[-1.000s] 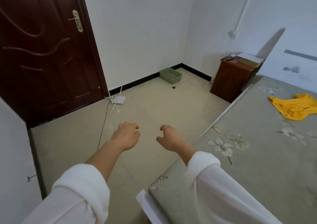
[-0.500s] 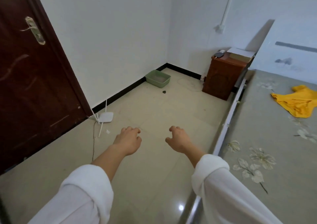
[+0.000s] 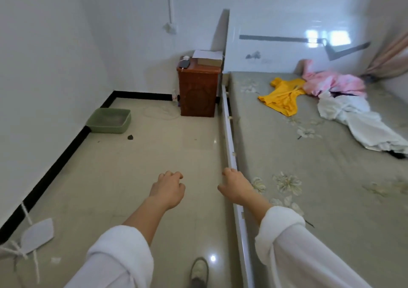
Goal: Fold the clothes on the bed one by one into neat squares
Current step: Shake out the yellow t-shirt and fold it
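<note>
White walls [image 3: 55, 45], glossy beige floor tiles [image 3: 154, 155], black skirting [image 3: 55, 166]. Brown wooden nightstand [image 3: 197, 91] upper centre; green basin [image 3: 109, 120] left of it.

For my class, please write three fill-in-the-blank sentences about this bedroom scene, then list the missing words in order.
1. The garment lying nearest the nightstand is ____ in colour.
2. The tub on the floor is ____ in colour.
3. The left hand and the right hand are holding ____.

Missing words: yellow, green, nothing.
</note>
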Demonstrator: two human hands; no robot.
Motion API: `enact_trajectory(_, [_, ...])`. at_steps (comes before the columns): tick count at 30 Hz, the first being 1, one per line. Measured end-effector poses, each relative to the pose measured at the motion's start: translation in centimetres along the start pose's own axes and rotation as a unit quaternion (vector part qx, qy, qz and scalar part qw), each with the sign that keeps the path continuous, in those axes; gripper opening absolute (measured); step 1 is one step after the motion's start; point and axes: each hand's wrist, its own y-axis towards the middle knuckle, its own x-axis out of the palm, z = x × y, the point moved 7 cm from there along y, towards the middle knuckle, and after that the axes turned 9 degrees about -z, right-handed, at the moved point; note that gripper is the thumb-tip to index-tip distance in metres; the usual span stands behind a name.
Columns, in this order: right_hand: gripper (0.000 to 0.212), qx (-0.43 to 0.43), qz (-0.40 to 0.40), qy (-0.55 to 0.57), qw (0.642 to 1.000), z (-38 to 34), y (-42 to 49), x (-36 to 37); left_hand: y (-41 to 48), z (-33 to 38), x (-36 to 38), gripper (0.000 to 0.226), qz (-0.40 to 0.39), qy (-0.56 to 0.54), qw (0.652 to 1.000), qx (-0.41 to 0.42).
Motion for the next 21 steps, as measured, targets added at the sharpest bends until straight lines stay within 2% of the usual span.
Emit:
enact_trajectory(5, [0.047, 0.083, 0.019, 0.075, 0.994, 5.6, 7.3, -6.6, 12.5, 6.5, -3.8, 0.042, -0.024, 0.016, 0.997, 0.068])
enact_trajectory(12, [0.051, 0.152, 0.047, 0.130, 0.979, 11.4, 15.7, -14.6, 26.2, 15.0, -9.3, 0.041, -0.038, 0.020, 0.988, 0.148])
enact_trajectory(21, [0.053, 0.203, 0.078, 0.174, 0.960, 15.3, 31.1, -23.9, 45.5, 19.7, -15.1, 0.042, -0.082, 0.007, 0.975, 0.206])
